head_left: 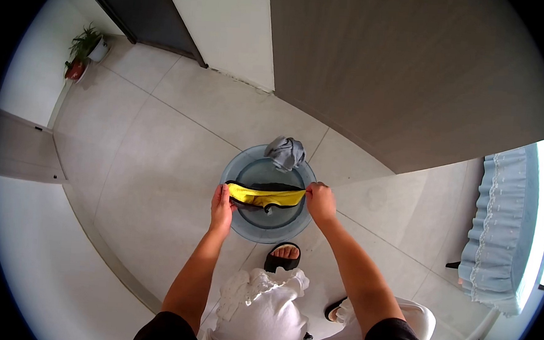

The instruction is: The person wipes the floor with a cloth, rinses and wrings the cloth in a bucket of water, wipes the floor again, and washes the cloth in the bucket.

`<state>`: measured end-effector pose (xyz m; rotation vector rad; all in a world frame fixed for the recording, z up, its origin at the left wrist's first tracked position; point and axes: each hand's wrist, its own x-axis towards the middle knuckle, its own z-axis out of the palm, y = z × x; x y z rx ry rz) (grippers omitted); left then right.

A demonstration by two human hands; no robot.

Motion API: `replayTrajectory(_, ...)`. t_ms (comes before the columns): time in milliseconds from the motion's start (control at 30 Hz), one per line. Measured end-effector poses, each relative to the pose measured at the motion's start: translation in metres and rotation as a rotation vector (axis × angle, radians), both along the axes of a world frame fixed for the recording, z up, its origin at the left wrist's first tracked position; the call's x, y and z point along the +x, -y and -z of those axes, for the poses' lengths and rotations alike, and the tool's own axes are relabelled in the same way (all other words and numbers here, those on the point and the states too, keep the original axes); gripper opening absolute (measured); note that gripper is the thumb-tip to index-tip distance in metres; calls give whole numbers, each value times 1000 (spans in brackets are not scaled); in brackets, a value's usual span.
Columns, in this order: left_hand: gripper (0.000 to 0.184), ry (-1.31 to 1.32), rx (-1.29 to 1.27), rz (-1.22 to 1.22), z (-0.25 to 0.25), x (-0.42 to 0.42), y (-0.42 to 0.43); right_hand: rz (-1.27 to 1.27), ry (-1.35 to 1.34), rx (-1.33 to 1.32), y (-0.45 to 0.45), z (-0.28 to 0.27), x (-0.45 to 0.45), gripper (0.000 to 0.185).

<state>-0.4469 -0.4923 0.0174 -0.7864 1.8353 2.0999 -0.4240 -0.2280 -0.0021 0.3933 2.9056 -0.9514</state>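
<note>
Both hands, left (222,209) and right (320,201), pinch the yellow cloth (267,198) between closed fingers, seemingly stretching it over the basin (226,220) so drips fall inside.

Left hand (222,212) — pinching | right hand (321,202) — pinching | forearms (194,270) converging forward

home interior, likely a room or hallway: pale large-format floor tiles (163,139); white wall (224,29); dark door (142,9), upper left; potted plants (98,48), two, in the corner; frilled light-blue cloth cover (497,225), lace-trimmed, right side; open-toed slippers (283,257) on the person's feet; plastic basin (241,165) on the floor
</note>
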Motion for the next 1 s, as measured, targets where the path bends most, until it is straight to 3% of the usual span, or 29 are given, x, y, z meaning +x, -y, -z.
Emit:
replayTrajectory(100, 50, -180, -85, 193, 11, -6, 7, -39, 60, -9, -1, -4, -3, 26)
replayTrajectory(133, 52, -120, -168, 162, -2, -3, -2, -106, 4, -58, 4, -8, -3, 29)
replayTrajectory(267, 48, -70, 21, 275, 34, 3, 0, -317, -82, -92, 45, -27, -5, 42)
replayTrajectory(400, 36, -29, 418, 328, -26, -4, -4, -442, -17, -44, 54, 2, -7, 41)
replayTrajectory(500, 30, -82, 391, 225, -36, -15, 5, -193, 274, -825, 35, -4, -9, 30)
replayTrajectory(533, 28, -82, 320, 219, -40, -19, 8, -114, 274, -1000, 28, -5, -7, 21)
replayTrajectory(633, 26, -179, -390, 390, -23, -26, 17, 58, 364, -1211, 8, -3, -9, 17)
replayTrajectory(700, 18, -288, -581, 395, 4, -26, 13, 69, 243, -876, 14, 2, -6, 16)
replayTrajectory(800, 33, -590, -759, 587, 19, -17, -4, -65, -105, -170, 38, 19, 4, 38)
replayTrajectory(900, 53, -284, -765, 714, 51, 3, -15, -196, -181, 271, 63, 46, 16, 53)
replayTrajectory(933, 62, -18, -591, 689, 51, 7, -21, -139, -102, 288, 71, 54, 18, 53)
replayTrajectory(1000, 69, 288, -127, 489, 28, 12, -33, 46, 60, 71, 85, 68, 15, 46)
